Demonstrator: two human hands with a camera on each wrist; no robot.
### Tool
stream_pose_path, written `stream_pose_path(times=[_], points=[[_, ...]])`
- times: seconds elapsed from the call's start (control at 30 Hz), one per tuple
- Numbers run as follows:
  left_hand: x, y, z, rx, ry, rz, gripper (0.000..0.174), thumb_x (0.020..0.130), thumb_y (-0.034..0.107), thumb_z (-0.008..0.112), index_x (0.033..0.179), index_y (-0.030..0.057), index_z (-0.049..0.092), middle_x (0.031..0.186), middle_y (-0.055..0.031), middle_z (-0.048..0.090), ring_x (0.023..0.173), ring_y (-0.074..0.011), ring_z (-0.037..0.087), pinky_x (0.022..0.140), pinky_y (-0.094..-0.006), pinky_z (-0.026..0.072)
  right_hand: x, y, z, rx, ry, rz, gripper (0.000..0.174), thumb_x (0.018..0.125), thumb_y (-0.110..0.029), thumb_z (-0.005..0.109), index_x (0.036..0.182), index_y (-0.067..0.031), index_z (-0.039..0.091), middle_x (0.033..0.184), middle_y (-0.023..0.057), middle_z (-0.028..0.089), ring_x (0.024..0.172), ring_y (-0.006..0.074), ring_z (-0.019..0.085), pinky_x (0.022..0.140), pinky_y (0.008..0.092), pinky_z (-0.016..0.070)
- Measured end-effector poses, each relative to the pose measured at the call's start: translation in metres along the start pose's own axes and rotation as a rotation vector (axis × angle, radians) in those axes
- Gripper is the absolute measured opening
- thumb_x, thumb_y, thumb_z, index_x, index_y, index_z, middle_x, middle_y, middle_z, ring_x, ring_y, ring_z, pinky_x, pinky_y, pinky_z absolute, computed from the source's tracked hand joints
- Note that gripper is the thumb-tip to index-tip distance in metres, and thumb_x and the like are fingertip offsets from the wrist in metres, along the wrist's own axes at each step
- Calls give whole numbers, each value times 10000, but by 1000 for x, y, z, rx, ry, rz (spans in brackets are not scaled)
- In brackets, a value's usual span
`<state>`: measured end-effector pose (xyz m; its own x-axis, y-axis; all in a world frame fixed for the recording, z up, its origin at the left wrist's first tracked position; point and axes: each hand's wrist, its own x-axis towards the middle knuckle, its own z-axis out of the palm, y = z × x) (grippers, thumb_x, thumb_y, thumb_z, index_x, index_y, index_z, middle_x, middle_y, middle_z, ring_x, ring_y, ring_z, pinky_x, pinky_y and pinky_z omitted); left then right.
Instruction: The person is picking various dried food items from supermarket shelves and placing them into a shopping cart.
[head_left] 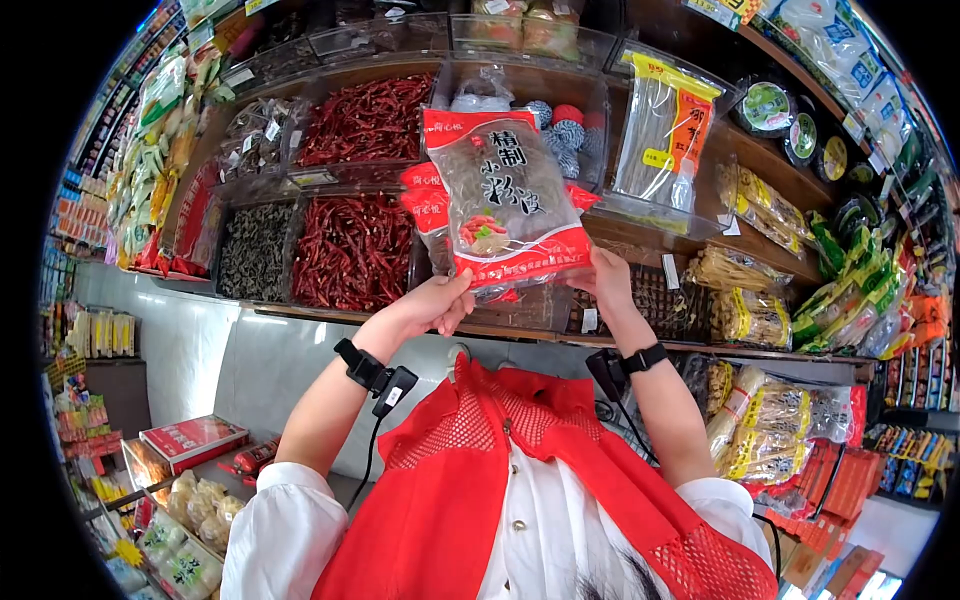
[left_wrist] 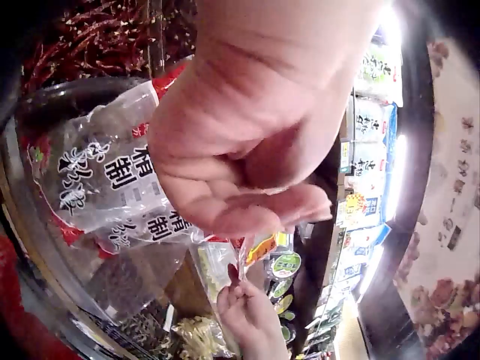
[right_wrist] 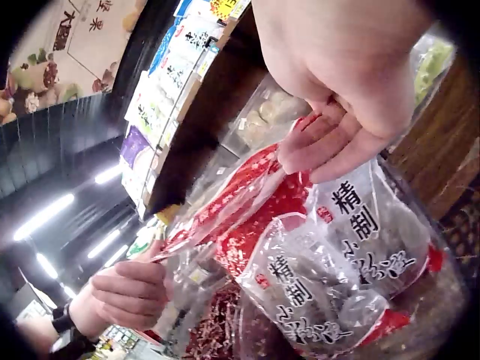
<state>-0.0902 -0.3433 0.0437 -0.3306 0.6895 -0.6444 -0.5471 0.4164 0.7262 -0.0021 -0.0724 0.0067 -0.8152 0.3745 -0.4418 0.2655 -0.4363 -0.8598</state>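
Observation:
A clear bag of dried starch noodle sheets (head_left: 512, 190) with red ends and black characters hangs between both hands, tilted, its printed front facing up. At its lower left corner, the left hand (head_left: 440, 304) pinches the edge. The right hand (head_left: 606, 280) grips the lower right corner. Seen from the right wrist, the held bag (right_wrist: 238, 196) stretches edge-on from the right hand (right_wrist: 349, 124) to the left hand (right_wrist: 131, 291). Below it, more bags of the same noodle sheets (right_wrist: 296, 300) lie in a bin, partly hidden by the held bag in the head view.
Bins of dried red chillies (head_left: 350, 250) and dark dried goods (head_left: 255, 250) lie to the left. A yellow-topped noodle bag (head_left: 665, 135) leans at the right, with packs of dried bean sticks (head_left: 755, 320) beyond. The shelf's front edge (head_left: 480, 328) runs just below the hands.

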Motion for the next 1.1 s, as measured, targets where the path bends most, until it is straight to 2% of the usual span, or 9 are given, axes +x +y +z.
stream_pose_path(times=[0.07, 0.13, 0.17, 0.2, 0.33, 0.43, 0.63, 0.8, 1.1], points=[[-5, -4, -9, 4, -41, -24, 468, 916, 432, 327, 920, 3, 513, 554, -38, 521, 491, -123, 514, 504, -244, 454, 6, 5, -22, -159, 84, -66, 275, 917, -159, 357, 1009, 54, 505, 714, 135, 605, 632, 209, 616, 610, 311, 536], [-20, -2, -12, -103, -12, 113, 487, 915, 431, 323, 1151, 20, 436, 915, -112, 599, 820, -192, 602, 725, -295, 476, 5, -6, -45, -237, -20, 97, 309, 923, -185, 351, 1089, 43, 478, 811, 148, 625, 726, 217, 626, 644, 320, 519], [-14, -8, -32, 46, -63, 84, 567, 910, 440, 330, 1321, 59, 246, 1226, -105, 445, 1099, -220, 475, 893, -336, 397, 7, -11, -44, -258, -34, 23, 317, 915, -212, 384, 1093, 31, 483, 851, 139, 622, 771, 203, 615, 670, 317, 500], [-9, -7, -40, 101, 38, 81, 614, 892, 475, 355, 1325, 54, 247, 1278, -108, 393, 1142, -216, 433, 901, -349, 386, 9, -14, -43, -276, -42, -47, 328, 907, -239, 418, 1096, 18, 489, 892, 131, 619, 816, 190, 604, 696, 313, 482], [32, 16, -59, -82, 229, 288, 682, 841, 515, 445, 1309, 55, 259, 1294, -114, 377, 1180, -222, 381, 952, -386, 305, 54, -21, 1, -462, -152, -171, 461, 833, -326, 557, 1135, 12, 472, 998, 114, 587, 879, 175, 556, 752, 292, 428], [69, 41, -48, -69, 293, 296, 672, 811, 431, 558, 1280, 26, 301, 1246, -113, 429, 1138, -206, 419, 934, -357, 330, 97, 8, 35, -640, -157, -399, 550, 761, -348, 627, 1133, 24, 465, 997, 158, 590, 937, 256, 561, 808, 331, 425], [97, 25, -50, 259, 566, 524, 503, 709, 237, 702, 1063, -52, 491, 995, -126, 579, 913, -177, 547, 811, -302, 420, 85, 10, 42, -952, -84, -377, 595, 662, -393, 700, 1072, -2, 516, 969, 189, 598, 898, 300, 583, 786, 345, 448], [98, 11, -53, 668, 553, 556, 513, 669, 306, 718, 935, -93, 536, 835, -198, 610, 804, -280, 601, 715, -346, 454, 30, 18, 25, -832, -19, -367, 468, 643, -350, 723, 947, -17, 597, 839, 177, 621, 784, 284, 610, 689, 343, 473], [146, -33, -24, 484, 287, 525, 411, 720, 211, 674, 1002, -52, 534, 923, -201, 600, 872, -271, 577, 764, -336, 431, 5, 83, -10, -1044, 190, -450, 282, 667, -231, 699, 799, -4, 596, 751, 145, 542, 677, 293, 546, 611, 353, 439]])
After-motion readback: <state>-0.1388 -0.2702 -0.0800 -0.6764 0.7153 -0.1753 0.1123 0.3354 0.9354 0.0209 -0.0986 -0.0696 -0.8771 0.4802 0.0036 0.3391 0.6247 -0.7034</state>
